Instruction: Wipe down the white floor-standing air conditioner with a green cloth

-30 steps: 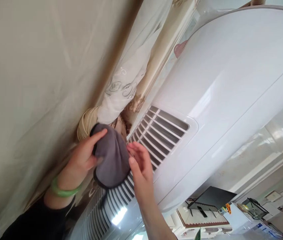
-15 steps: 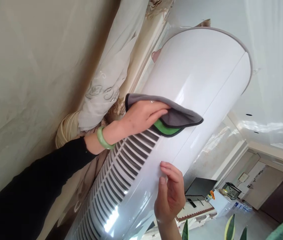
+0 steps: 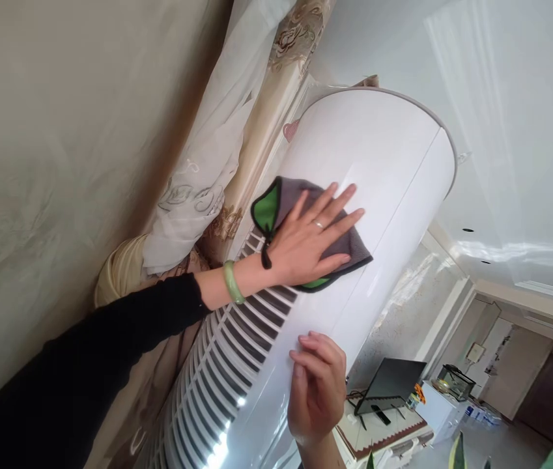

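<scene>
My left hand, with a green bangle at its wrist, lies flat with fingers spread on a grey and green cleaning cloth. It presses the cloth against the curved front of a tall white cylindrical floor air conditioner, just above its slatted vent. A corner of the cloth is folded over, showing green with black edging. Lower down, my right hand is beside the casing with loosely curled fingers and nothing in them. Whether it touches the casing I cannot tell.
A tied-back white and beige curtain hangs close along the left of the unit. At lower right are a television on a cabinet, a glass tank and plant leaves.
My left hand has gone from gripping the bunched cloth to lying spread on top of it, and the cloth is flatter. My right hand stays near the casing. The view has shifted slightly.
</scene>
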